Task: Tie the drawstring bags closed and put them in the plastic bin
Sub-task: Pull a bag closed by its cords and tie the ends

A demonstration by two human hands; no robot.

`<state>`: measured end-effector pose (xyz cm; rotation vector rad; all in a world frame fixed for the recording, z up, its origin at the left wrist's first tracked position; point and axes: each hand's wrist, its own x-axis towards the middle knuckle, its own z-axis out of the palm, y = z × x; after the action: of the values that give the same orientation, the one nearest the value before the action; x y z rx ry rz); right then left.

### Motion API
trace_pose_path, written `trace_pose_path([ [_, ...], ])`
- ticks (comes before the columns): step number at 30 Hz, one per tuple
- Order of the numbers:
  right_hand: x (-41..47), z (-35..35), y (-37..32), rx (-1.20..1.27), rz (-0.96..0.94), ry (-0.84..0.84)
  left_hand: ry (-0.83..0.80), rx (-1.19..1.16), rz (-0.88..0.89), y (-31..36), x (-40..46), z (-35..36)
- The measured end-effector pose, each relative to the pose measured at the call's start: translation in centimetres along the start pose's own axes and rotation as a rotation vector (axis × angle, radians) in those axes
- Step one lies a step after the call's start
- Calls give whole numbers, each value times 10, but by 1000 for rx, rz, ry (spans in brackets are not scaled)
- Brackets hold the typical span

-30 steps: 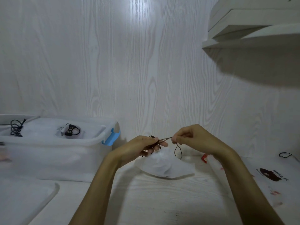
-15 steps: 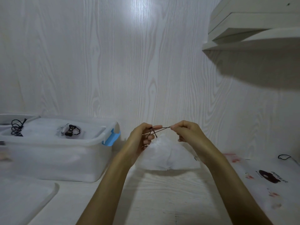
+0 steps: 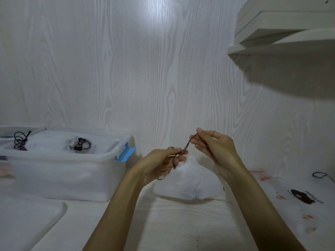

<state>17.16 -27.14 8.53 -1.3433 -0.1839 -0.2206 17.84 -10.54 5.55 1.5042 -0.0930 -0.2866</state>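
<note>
A white bag (image 3: 188, 180) sits on the counter (image 3: 172, 223) just right of the bin (image 3: 59, 171), its gathered neck up between both hands. The left hand (image 3: 159, 163) pinches the dark cord (image 3: 185, 146) at the bag's neck, with loops of cord round its fingers. The right hand (image 3: 215, 147), higher and further from the bin, pinches the cord's other end, so the cord runs taut and slanted between them. Inside the bin lie tied bags. More flat bags (image 3: 299, 198) lie on the counter far right of the bin, and a lid (image 3: 25, 220) lies in front of it.
</note>
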Motion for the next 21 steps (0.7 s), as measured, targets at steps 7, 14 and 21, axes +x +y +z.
trace_pose_path([
  [7,-5,-8,-18,-82,-23,-128,-40,-176,33,1,-5,-1],
  [14,-19,-21,-43,-498,140,-570,-20,-280,107,3,-11,-3],
  [21,-16,-14,-35,-902,-202,-361,-90,1,168,6,-20,-8],
])
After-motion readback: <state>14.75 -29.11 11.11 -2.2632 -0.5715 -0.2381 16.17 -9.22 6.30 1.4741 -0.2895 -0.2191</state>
